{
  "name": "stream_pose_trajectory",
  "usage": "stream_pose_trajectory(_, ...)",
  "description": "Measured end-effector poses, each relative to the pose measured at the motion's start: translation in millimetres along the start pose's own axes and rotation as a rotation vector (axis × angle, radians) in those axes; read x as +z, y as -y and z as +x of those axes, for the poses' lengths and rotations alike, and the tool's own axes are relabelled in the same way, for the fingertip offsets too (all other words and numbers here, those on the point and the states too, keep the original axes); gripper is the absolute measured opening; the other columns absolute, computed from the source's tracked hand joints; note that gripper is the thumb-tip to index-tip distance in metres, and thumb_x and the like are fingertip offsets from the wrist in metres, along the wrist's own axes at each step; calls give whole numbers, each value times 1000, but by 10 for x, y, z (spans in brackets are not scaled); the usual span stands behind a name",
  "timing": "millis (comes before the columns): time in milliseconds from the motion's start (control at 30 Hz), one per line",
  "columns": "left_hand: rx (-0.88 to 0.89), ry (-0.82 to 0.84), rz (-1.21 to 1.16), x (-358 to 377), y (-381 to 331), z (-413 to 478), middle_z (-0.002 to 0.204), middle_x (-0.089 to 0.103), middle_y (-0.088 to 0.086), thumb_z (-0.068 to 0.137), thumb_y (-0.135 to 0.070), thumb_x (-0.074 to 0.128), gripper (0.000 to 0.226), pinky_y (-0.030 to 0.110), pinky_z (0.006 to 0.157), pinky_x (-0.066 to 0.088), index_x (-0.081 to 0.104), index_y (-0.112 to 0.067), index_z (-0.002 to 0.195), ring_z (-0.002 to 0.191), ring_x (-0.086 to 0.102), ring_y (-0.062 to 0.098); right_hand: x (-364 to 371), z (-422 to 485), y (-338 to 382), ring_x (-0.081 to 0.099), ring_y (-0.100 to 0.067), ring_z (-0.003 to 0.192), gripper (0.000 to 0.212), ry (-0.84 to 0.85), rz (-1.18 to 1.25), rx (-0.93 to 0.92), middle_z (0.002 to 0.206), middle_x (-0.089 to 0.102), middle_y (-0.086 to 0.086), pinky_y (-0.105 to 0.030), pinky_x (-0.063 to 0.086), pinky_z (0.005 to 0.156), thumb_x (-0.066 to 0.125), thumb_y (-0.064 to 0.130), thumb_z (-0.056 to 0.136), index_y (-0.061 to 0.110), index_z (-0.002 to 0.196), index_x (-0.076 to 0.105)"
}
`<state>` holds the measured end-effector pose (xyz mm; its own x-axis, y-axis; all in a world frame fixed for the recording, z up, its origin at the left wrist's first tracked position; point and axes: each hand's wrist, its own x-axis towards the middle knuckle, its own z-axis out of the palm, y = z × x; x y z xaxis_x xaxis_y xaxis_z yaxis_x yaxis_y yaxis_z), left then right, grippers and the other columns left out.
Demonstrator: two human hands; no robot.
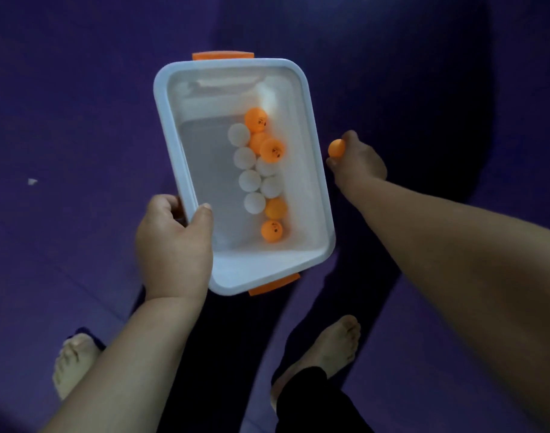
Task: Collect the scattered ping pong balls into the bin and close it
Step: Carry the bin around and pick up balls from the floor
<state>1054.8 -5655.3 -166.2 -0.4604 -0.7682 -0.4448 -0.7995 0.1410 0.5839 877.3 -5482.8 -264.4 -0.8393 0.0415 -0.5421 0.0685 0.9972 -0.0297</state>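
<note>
A white plastic bin (164,98) with orange latches at both short ends hangs above the purple floor, open with no lid on it. Several white and orange ping pong balls (261,170) lie along its right inner side. My left hand (173,242) grips the bin's near left rim, thumb inside. My right hand (358,164) is just right of the bin and pinches an orange ball (336,148) close to the rim.
The purple floor mat (64,135) spreads all around. A small white scrap (32,181) lies on it at the left. My two bare feet (323,351) stand below the bin, in dark shadow.
</note>
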Motion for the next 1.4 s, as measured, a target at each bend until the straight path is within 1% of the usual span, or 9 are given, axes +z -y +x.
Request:
stream_pose_trajectory(333, 59, 82, 80, 36, -449, -276, 71, 53, -10, 85, -25, 62, 16, 29, 57, 41, 52, -13, 88, 63, 51, 9, -576, -938, -479, 56, -10, 81, 37, -259, 669, -53, 91, 56, 10, -28, 45, 70, 65, 40, 85, 22, 114, 51)
stream_pose_trajectory(500, 129, 185, 152, 127, -935, -683, 70, 51, -11, 85, -24, 63, 15, 29, 57, 34, 53, -13, 88, 63, 49, 11, -981, -1517, -895, 53, -6, 63, 51, -157, 708, -158, 69, 52, 10, -25, 47, 61, 70, 44, 77, 21, 119, 53)
stream_pose_trajectory(600, 163, 248, 203, 197, -1189, -927, 70, 51, -13, 85, -24, 63, 14, 28, 54, 34, 52, -15, 87, 64, 49, 11, -1083, -1694, -1268, 49, -1, 61, 32, -280, 836, 44, 65, 47, 12, -10, 39, 59, 68, 29, 82, 25, 111, 55)
stream_pose_trajectory(700, 182, 298, 233, 280, -1391, -1117, 74, 54, -9, 85, -24, 62, 13, 30, 58, 37, 52, -16, 87, 71, 55, 19, -1112, -1760, -1705, 49, -2, 66, 15, -366, 980, 353, 73, 51, 11, -19, 38, 65, 60, 14, 89, 26, 97, 55)
stream_pose_trajectory(833, 195, 305, 250, 470, -1516, -1281, 77, 58, -6, 86, -25, 61, 12, 29, 59, 38, 52, -18, 87, 67, 53, 15, -987, -1651, -2318, 55, -18, 86, 11, -210, 786, 494, 102, 62, -4, -28, 40, 75, 54, 16, 92, 17, 99, 62)
stream_pose_trajectory(900, 205, 306, 257, 602, -1516, -1319, 74, 55, -10, 86, -25, 61, 12, 27, 55, 35, 52, -17, 89, 64, 49, 8, -902, -1505, -2563, 55, -20, 93, 19, -118, 666, 480, 113, 60, -8, -28, 40, 78, 53, 18, 93, 13, 109, 63)
stream_pose_trajectory(1100, 261, 331, 241, 1085, -1312, -1244, 77, 52, -12, 86, -26, 61, 13, 33, 67, 42, 53, -17, 92, 76, 54, 18, -555, -919, -2886, 54, -32, 112, 45, 78, 484, 390, 137, 43, -12, -35, 47, 84, 51, 11, 92, 21, 136, 47)
stream_pose_trajectory(1233, 336, 333, 247, 1307, -1205, -1120, 76, 53, -12, 87, -27, 62, 13, 34, 67, 47, 51, -19, 89, 74, 55, 17, -306, -644, -2899, 54, -31, 109, 63, 131, 285, 303, 135, 39, -8, -32, 42, 76, 54, 3, 87, 32, 141, 39)
stream_pose_trajectory(1400, 368, 371, 225, 1480, -1124, -1020, 78, 57, -14, 87, -28, 63, 12, 25, 62, 49, 53, -22, 89, 71, 56, 5, 64, -506, -2960, 54, -32, 106, 44, 102, 166, 202, 133, 42, -8, -33, 36, 71, 59, 14, 88, 26, 130, 51)
